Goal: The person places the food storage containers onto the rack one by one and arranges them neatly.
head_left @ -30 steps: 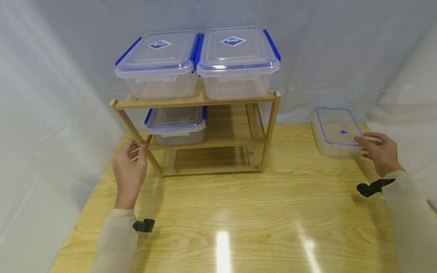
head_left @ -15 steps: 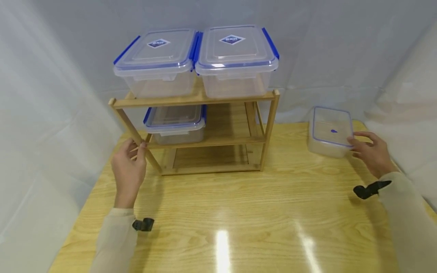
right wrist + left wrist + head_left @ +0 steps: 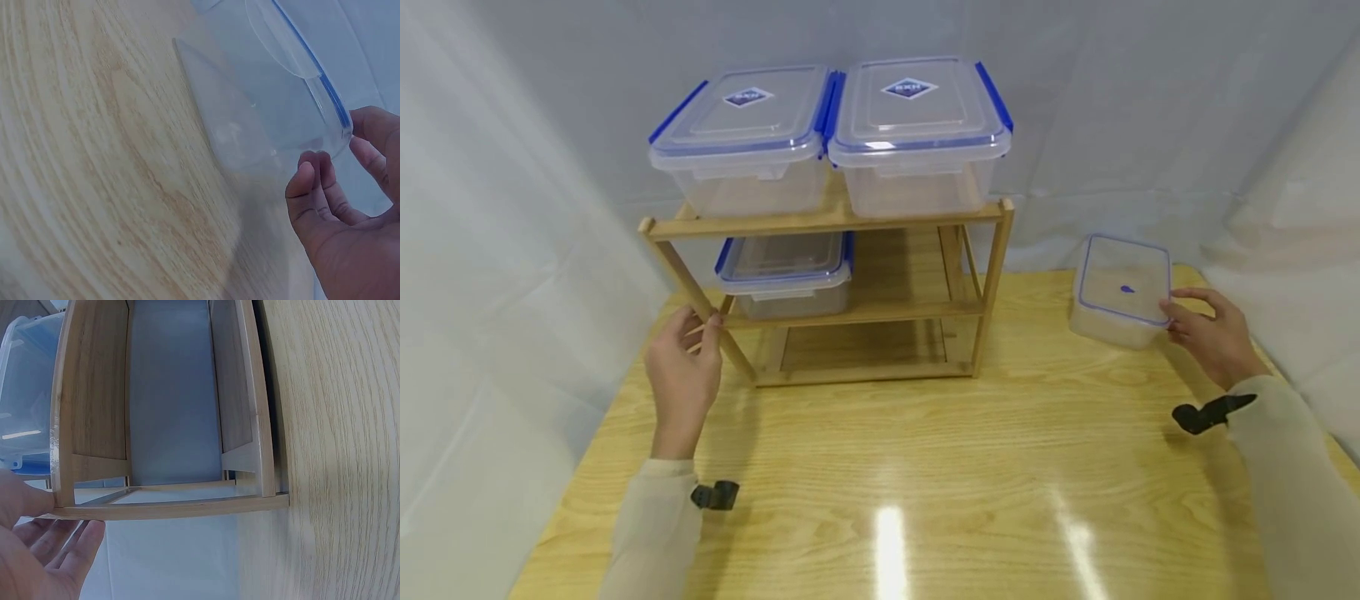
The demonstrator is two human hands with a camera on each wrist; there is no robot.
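In the head view, my left hand [image 3: 683, 367] pinches the left front post of a wooden three-tier rack [image 3: 857, 312]. The left wrist view shows the thumb on one side of that post [image 3: 169, 508] and the fingers [image 3: 84, 547] on the other. On the table to the right sits a clear plastic food container [image 3: 1112, 327] with a blue-edged top and a small blue mark. My right hand [image 3: 1213, 337] holds its near right corner. Up close, the fingertips [image 3: 304, 178] lie against the clear wall just below the rim.
Two clear lidded containers [image 3: 745, 179] [image 3: 917, 187] with blue clips stand side by side on the top shelf. A smaller container [image 3: 790, 292] sits at the left of the middle shelf. Pale sheets [image 3: 1112, 125] hang behind and beside the wooden table [image 3: 925, 467].
The container on the table has shifted left and turned slightly, with my right hand moving along at its corner. My left hand stays on the rack post.
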